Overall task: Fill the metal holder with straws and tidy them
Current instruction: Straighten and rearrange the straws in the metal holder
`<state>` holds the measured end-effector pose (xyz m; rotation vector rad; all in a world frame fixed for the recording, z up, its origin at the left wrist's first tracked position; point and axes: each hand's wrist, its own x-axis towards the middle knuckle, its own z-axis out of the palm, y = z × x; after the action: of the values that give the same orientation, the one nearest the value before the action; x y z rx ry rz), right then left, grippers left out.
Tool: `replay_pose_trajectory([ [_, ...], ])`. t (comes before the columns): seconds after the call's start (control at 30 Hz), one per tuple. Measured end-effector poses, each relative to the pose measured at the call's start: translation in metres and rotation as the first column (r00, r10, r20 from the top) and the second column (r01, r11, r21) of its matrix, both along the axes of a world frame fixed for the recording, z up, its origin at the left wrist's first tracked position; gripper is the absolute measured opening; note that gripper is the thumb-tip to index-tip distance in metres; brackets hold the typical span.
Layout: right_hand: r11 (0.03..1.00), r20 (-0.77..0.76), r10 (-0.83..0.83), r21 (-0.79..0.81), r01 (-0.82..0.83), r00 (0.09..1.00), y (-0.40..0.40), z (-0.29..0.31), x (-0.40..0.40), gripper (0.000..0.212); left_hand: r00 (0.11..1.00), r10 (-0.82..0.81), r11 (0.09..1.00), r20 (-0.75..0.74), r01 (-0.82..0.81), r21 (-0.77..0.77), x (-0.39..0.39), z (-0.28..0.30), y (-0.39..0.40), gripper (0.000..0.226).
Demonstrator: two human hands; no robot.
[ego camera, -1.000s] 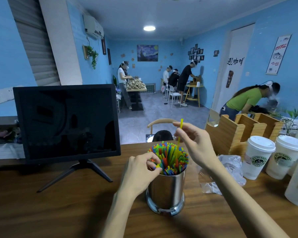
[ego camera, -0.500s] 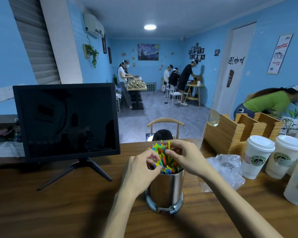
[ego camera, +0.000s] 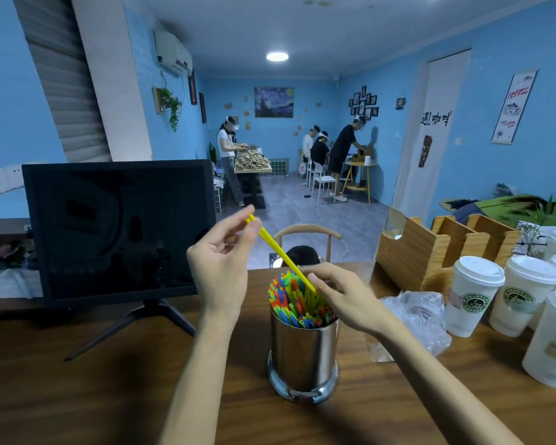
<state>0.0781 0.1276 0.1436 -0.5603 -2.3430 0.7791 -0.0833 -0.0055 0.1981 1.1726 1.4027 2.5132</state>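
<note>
A shiny metal holder (ego camera: 303,358) stands on the wooden table (ego camera: 77,396), packed with colourful straws (ego camera: 294,300). My left hand (ego camera: 220,268) is raised above and left of the holder and pinches the upper end of a yellow straw (ego camera: 278,252). That straw slants down to the right into the bundle. My right hand (ego camera: 341,292) rests over the right side of the straw tops, its fingertips touching the yellow straw's lower part and the bundle.
A black monitor (ego camera: 116,229) on a stand sits left of the holder. A crumpled clear plastic bag (ego camera: 414,319) lies to the right, then several lidded paper cups (ego camera: 475,293) and a wooden organizer (ego camera: 430,248). People work in the far room.
My left hand has risen from the straw tops and now holds a yellow straw tilted up to the left. My right hand stayed at the bundle's right side.
</note>
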Motion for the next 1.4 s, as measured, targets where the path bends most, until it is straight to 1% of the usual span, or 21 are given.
replay_pose_trajectory([
  [0.07,0.999,-0.037,0.039,-0.001,-0.039,0.999,0.001,0.001,0.002,0.033,0.995,0.013,0.997,0.102,-0.021,0.077,-0.003,0.005,0.002,0.023],
  [0.13,0.995,-0.093,0.070,-0.058,-0.076,0.993,0.001,0.005,0.004,0.045,0.978,0.024,0.991,0.208,-0.051,0.122,-0.004,0.006,0.004,0.020],
  [0.2,0.971,-0.182,0.107,-0.194,-0.142,0.978,-0.001,0.012,0.007,0.049,0.953,0.048,0.984,0.300,-0.096,0.150,-0.005,0.003,0.006,0.019],
  [0.27,0.900,-0.346,0.103,-0.366,-0.236,0.932,-0.005,0.020,0.011,0.040,0.934,0.081,0.978,0.347,-0.141,0.153,-0.004,-0.002,0.007,0.019],
  [0.33,0.828,-0.481,0.017,-0.485,-0.282,0.877,-0.012,0.029,0.013,0.029,0.926,0.086,0.980,0.367,-0.145,0.137,-0.004,-0.008,0.007,0.018],
  [0.4,0.773,-0.577,-0.109,-0.561,-0.296,0.809,-0.012,0.036,0.011,0.028,0.923,0.067,0.989,0.380,-0.112,0.098,-0.002,-0.015,0.007,0.016],
  [0.47,0.728,-0.658,-0.205,-0.597,-0.336,0.725,-0.008,0.045,0.009,0.023,0.925,0.039,0.998,0.377,-0.057,0.036,0.001,-0.024,0.006,0.012],
  [0.53,0.690,-0.713,-0.278,-0.614,-0.383,0.643,-0.001,0.054,0.009,0.017,0.942,0.013,0.999,0.336,0.003,-0.047,0.007,-0.036,0.004,0.010],
  [0.57,0.674,-0.730,-0.301,-0.618,-0.405,0.613,0.001,0.058,0.009,0.015,0.949,-0.008,0.996,0.315,0.038,-0.087,0.010,-0.041,0.004,0.009],
  [0.63,0.659,-0.743,-0.317,-0.620,-0.427,0.590,0.004,0.063,0.007,0.014,0.957,-0.066,0.980,0.283,0.116,-0.164,0.013,-0.051,0.002,0.008],
  [0.7,0.683,-0.740,-0.300,-0.607,-0.405,0.602,0.005,0.064,0.004,0.016,0.967,-0.129,0.944,0.218,0.187,-0.273,0.014,-0.057,0.002,0.008],
  [0.77,0.765,-0.727,-0.271,-0.560,-0.317,0.630,0.005,0.065,0.001,0.020,0.978,-0.188,0.891,0.093,0.209,-0.403,0.013,-0.060,0.002,0.008],
  [0.87,0.922,-0.692,-0.235,-0.380,-0.069,0.682,0.003,0.066,-0.001,0.025,0.980,-0.162,0.850,-0.119,0.077,-0.521,0.012,-0.065,-0.001,0.005],
  [0.93,0.970,-0.668,-0.220,-0.227,0.086,0.711,0.003,0.064,0.000,0.033,0.971,-0.115,0.845,-0.209,-0.015,-0.535,0.008,-0.067,-0.005,0.007],
  [1.0,0.978,-0.633,-0.199,-0.087,0.188,0.748,0.002,0.059,0.000,0.040,0.941,-0.196,0.801,-0.277,-0.010,-0.599,0.006,-0.068,-0.010,0.009],
  [1.03,0.977,-0.626,-0.194,-0.052,0.208,0.755,0.000,0.056,-0.001,0.041,0.916,-0.244,0.766,-0.319,-0.020,-0.643,0.007,-0.068,-0.013,0.012],
  [1.1,0.978,-0.649,-0.187,-0.051,0.203,0.738,-0.003,0.054,-0.002,0.039,0.868,-0.265,0.720,-0.420,-0.112,-0.685,0.010,-0.068,-0.015,0.016],
  [1.17,0.983,-0.694,-0.166,-0.058,0.176,0.700,-0.008,0.055,-0.002,0.034,0.854,-0.220,0.715,-0.472,-0.188,-0.674,0.011,-0.071,-0.013,0.013],
  [1.3,0.981,-0.789,-0.117,0.002,0.193,0.603,-0.012,0.060,0.001,0.032,0.872,-0.145,0.711,-0.468,-0.237,-0.662,0.009,-0.081,-0.010,0.011],
  [1.37,0.968,-0.796,-0.116,0.044,0.247,0.594,-0.008,0.060,0.005,0.033,0.873,-0.123,0.755,-0.471,-0.226,-0.616,0.009,-0.083,-0.009,0.013],
  [1.4,0.955,-0.773,-0.124,0.076,0.286,0.622,-0.004,0.059,0.006,0.034,0.876,-0.108,0.778,-0.471,-0.220,-0.588,0.009,-0.084,-0.009,0.014],
])
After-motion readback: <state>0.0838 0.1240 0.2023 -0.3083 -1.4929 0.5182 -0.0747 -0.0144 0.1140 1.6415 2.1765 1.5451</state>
